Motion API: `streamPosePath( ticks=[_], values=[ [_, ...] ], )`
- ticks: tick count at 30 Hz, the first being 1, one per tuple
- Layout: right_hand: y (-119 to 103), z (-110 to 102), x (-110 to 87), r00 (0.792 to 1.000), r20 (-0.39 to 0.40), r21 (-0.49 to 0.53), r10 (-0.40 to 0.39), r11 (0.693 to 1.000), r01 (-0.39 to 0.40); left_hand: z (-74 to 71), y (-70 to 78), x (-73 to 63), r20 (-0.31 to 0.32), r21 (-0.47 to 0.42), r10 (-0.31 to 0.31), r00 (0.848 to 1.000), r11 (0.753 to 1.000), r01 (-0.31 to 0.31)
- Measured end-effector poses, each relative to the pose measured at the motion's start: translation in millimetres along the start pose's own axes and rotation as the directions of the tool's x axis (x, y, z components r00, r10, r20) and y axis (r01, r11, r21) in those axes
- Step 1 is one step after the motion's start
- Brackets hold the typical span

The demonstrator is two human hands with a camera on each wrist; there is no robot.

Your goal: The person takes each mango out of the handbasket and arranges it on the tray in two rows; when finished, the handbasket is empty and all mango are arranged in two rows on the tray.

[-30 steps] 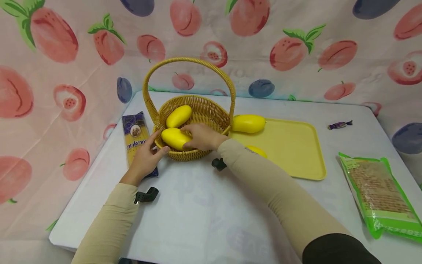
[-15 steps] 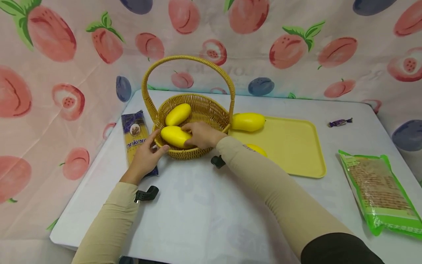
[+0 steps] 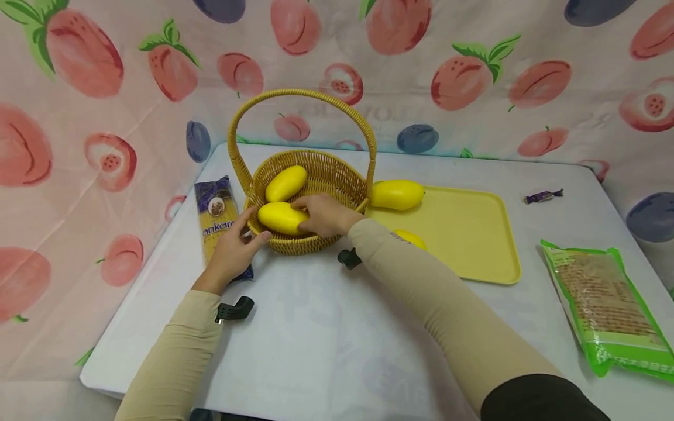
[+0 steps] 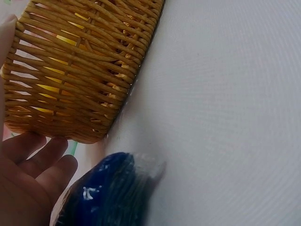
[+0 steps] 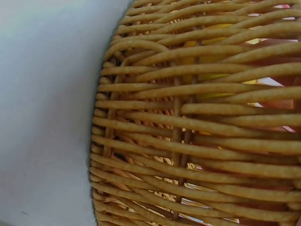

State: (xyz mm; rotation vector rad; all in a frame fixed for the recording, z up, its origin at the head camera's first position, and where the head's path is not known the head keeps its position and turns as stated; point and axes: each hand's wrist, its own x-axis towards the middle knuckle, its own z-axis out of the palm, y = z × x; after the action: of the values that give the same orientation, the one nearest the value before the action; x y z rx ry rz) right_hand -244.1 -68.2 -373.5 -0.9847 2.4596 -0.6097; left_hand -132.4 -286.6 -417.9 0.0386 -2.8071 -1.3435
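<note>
A wicker basket (image 3: 337,169) with a tall arched handle stands on the white table. My left hand (image 3: 231,251) grips its left side, the thumb at the near rim and fingertips against the woven wall in the left wrist view. Inside, my right hand (image 3: 327,214) reaches over the near rim and holds the right end of a yellow mango (image 3: 281,218). Behind that one lies a second mango (image 3: 286,183), against the basket's left wall. The right wrist view is filled by the basket's weave (image 5: 197,113), which mostly hides the right hand.
Right of the basket lies a yellow tray (image 3: 463,234) with a mango (image 3: 397,195) at its left end and another mango (image 3: 411,238) partly behind the right sleeve. A pasta packet (image 3: 215,204) lies left, a wrapped candy (image 3: 543,196) and a green-edged food packet (image 3: 605,298) right.
</note>
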Motion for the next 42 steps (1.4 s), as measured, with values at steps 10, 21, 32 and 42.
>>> streamPosePath(
  ticks=[10, 21, 32, 42],
  values=[
    [0.7, -5.7, -7.0, 1.000, -0.017, 0.006, -0.006, 1.000, 0.006, -0.2, 2.4, -0.9, 0.003, 0.001, -0.009, 1.000, 1.000, 0.009],
    [7.0, -15.7, -23.6, 0.996, -0.074, 0.023, -0.041, 0.999, 0.043, -1.4, 4.5, -1.5, 0.017, 0.010, -0.022, 1.000, 1.000, 0.022],
    [18.9, -30.4, -55.8, 0.991, -0.122, 0.065, -0.060, 0.996, 0.068, -0.7, 2.3, -2.6, 0.005, 0.012, -0.028, 1.000, 1.000, 0.028],
    [24.9, -45.1, -86.1, 0.980, -0.184, 0.057, -0.076, 0.994, 0.088, -0.1, 3.6, -2.3, 0.011, 0.002, -0.017, 1.000, 1.000, 0.017]
  ],
)
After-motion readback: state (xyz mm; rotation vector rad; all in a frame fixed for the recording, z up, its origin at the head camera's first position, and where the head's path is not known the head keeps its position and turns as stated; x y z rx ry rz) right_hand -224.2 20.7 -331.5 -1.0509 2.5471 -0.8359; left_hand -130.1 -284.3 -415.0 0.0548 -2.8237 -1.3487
